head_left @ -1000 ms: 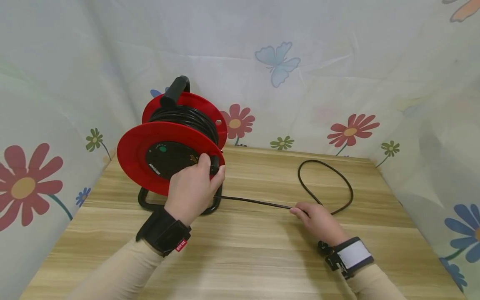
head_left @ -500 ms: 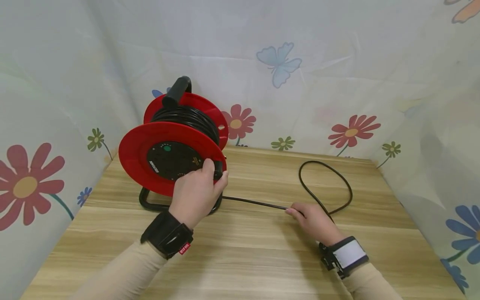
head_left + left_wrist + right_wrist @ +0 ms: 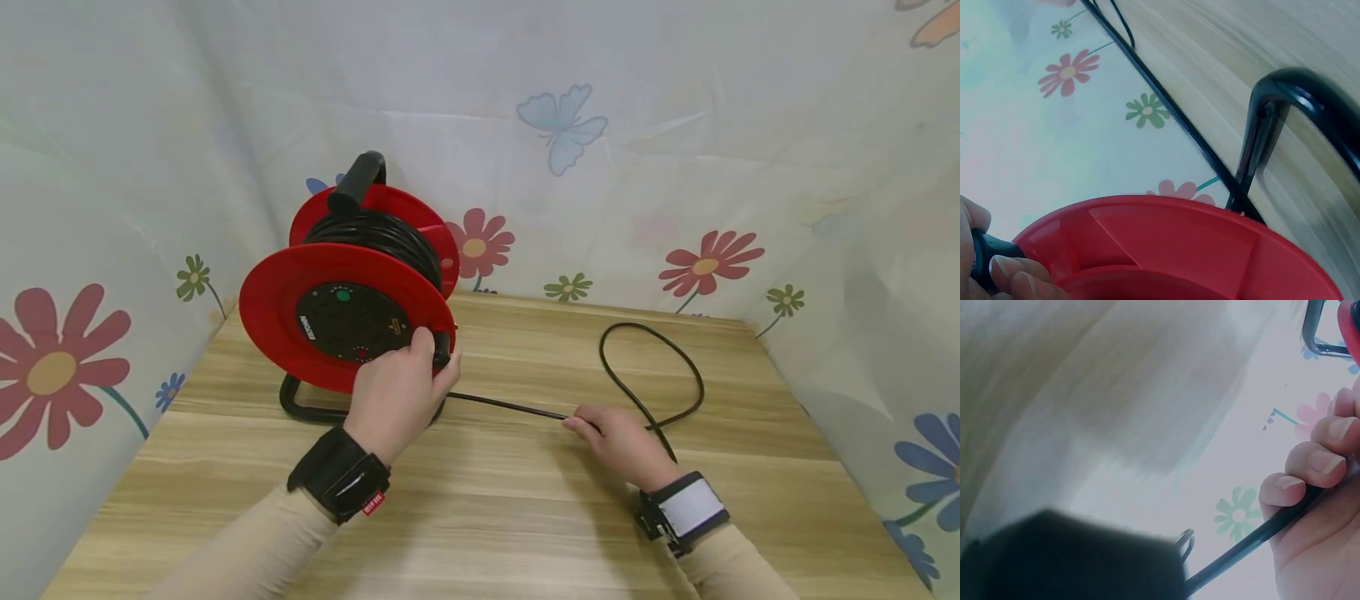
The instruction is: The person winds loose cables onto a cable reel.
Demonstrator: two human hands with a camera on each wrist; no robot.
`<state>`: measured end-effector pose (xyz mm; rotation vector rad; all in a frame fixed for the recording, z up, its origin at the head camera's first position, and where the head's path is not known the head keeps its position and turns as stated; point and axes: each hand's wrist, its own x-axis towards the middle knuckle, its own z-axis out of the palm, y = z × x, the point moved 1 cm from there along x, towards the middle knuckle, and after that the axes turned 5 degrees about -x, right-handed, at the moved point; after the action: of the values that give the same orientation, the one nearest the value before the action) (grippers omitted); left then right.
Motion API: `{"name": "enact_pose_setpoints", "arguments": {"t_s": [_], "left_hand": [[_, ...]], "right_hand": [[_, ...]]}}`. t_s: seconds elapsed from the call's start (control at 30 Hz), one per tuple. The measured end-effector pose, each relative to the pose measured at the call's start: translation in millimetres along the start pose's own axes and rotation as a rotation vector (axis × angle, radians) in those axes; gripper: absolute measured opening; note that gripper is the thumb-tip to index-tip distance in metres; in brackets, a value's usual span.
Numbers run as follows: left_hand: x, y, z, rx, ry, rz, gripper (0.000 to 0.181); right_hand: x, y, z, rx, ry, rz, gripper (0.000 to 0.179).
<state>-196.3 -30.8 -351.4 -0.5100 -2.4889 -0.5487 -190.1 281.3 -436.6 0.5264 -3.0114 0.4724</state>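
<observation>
On the left of the table stands a cable reel [image 3: 270, 325] with red discs and a black centre panel; black cable is wound between the discs. My left hand [image 3: 397, 396] grips the black crank knob [image 3: 441, 350] on the front disc, thumb over its top. In the left wrist view the fingers [image 3: 1029, 284] curl round the knob. From the reel's lower right a black cable [image 3: 510, 406] runs nearly straight to my right hand [image 3: 626, 446]. That hand holds it with fingers curled, as the right wrist view shows where the cable [image 3: 1235, 553] passes into the palm.
Beyond my right hand, loose cable [image 3: 693, 367] lies in a loop on the wooden table [image 3: 480, 533]. The reel has a black tube stand [image 3: 300, 410] and a carrying handle [image 3: 358, 182] on top. Flower-printed sheets [image 3: 465, 92] enclose the back and sides.
The reel's front panel has turned slightly clockwise, and my left hand has moved a little down and right with the knob. My right hand has shifted left toward the reel, still holding the cable.
</observation>
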Motion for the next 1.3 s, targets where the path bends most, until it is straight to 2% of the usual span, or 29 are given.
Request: {"name": "enact_pose_setpoints", "arguments": {"t_s": [0.2, 0.4, 0.6, 0.8, 1.0, 1.13, 1.3], "left_hand": [[-0.8, 1.3, 6.7, -0.001, -0.004, 0.007, 0.034], [-0.1, 2.7, 6.6, -0.017, -0.023, -0.011, 0.035], [-1.3, 0.6, 5.8, -0.026, -0.047, -0.036, 0.035], [-1.9, -0.7, 6.0, -0.043, -0.052, -0.046, 0.034], [-2.0, 0.4, 6.5, -0.053, -0.070, -0.058, 0.033], [-2.8, 1.1, 7.4, -0.057, -0.075, -0.060, 0.033], [-6.2, 0.3, 10.2, -0.042, -0.071, -0.060, 0.034]], "right_hand": [[-1.5, -2, -2, 0.001, -0.004, 0.005, 0.031], [-3.0, 1, -14, 0.021, -0.028, 0.032, 0.042], [-12.1, 12, -32, 0.006, -0.036, 0.115, 0.053], [-25.8, 32, -46, -0.070, -0.032, 0.183, 0.057], [-42.5, 55, -57, -0.123, 0.013, 0.218, 0.056], [-54.9, 74, -65, -0.174, 0.083, 0.210, 0.050], [-69.4, 89, -75, -0.170, 0.158, 0.212, 0.043]]}}
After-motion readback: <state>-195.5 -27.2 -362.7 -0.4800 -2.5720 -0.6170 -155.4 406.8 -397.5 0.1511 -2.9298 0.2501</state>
